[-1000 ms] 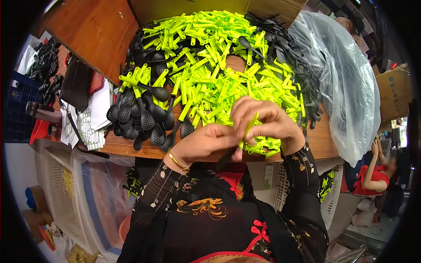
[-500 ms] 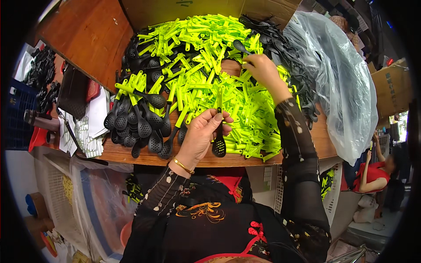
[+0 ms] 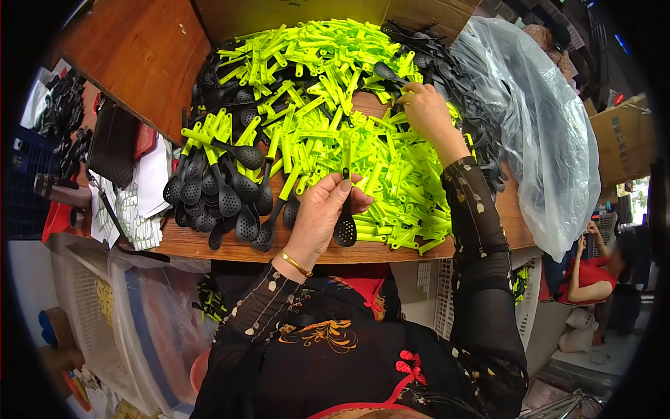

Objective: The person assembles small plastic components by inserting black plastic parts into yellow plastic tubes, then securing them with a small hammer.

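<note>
My left hand (image 3: 322, 213) is closed on a black slotted spoon (image 3: 345, 229), pinched near its neck between thumb and fingers. Its perforated bowl hangs down over the table's front edge, and a lime-green handle (image 3: 348, 150) rises above the fingers. Farther off to the right, my right hand (image 3: 429, 115) reaches over the pile, fingers closed around the thin shank of a black spoon piece (image 3: 385, 72). Beneath both hands spreads a big heap of loose lime-green handles (image 3: 401, 174). Left of my left hand lie several black slotted spoons (image 3: 228, 202) fitted with green handles.
Black spoon pieces (image 3: 481, 105) pile along the right, beside a clear plastic bag (image 3: 537, 133). Cardboard (image 3: 293, 12) walls the back; a wooden board (image 3: 132, 56) stands at the left. Papers (image 3: 150, 188) lie left on the table (image 3: 195, 253). Another person in red (image 3: 590, 276) is at far right.
My right hand has shifted slightly to the right and away from me, still at the black spoon piece. The spoon in my left hand has turned a little and risen slightly.
</note>
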The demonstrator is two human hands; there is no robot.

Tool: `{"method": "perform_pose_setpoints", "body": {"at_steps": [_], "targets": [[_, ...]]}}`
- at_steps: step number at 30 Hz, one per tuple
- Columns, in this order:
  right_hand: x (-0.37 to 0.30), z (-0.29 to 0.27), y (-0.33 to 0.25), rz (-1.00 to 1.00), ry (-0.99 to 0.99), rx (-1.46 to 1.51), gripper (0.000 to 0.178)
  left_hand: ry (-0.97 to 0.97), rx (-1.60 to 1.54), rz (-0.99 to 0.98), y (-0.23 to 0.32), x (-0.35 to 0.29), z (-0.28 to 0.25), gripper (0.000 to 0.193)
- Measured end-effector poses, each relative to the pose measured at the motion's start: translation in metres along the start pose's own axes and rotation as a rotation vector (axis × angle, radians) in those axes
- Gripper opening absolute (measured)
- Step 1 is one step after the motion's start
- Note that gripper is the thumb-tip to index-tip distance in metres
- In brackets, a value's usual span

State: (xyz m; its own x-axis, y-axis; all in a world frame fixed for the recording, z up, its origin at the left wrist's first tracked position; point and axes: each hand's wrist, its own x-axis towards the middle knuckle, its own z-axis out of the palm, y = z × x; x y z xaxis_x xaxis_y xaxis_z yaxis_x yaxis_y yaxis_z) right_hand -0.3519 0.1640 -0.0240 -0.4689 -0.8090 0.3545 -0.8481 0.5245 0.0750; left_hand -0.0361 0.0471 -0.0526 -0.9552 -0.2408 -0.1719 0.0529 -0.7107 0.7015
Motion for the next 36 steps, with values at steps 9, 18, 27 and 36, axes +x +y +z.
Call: {"method": "perform_pose_setpoints", "body": {"at_steps": [9,18,27,36], "targets": [[0.013,-0.005,-0.028,0.179,-0.351,0.244,0.025,-0.062,0.029,0.034,0.002,0.0,0.005,0.032],[0.002,-0.052,-0.007,0.366,-0.678,0.757,0.026,-0.041,-0.024,0.023,-0.001,0.005,0.004,0.034],[0.012,-0.037,-0.012,0.196,-0.251,0.078,0.02,-0.044,-0.033,-0.013,-0.004,0.007,0.005,0.032],[0.008,-0.021,-0.015,-0.02,-0.187,0.463,0.027,0.052,0.011,0.002,0.006,0.007,0.002,0.033]]}}
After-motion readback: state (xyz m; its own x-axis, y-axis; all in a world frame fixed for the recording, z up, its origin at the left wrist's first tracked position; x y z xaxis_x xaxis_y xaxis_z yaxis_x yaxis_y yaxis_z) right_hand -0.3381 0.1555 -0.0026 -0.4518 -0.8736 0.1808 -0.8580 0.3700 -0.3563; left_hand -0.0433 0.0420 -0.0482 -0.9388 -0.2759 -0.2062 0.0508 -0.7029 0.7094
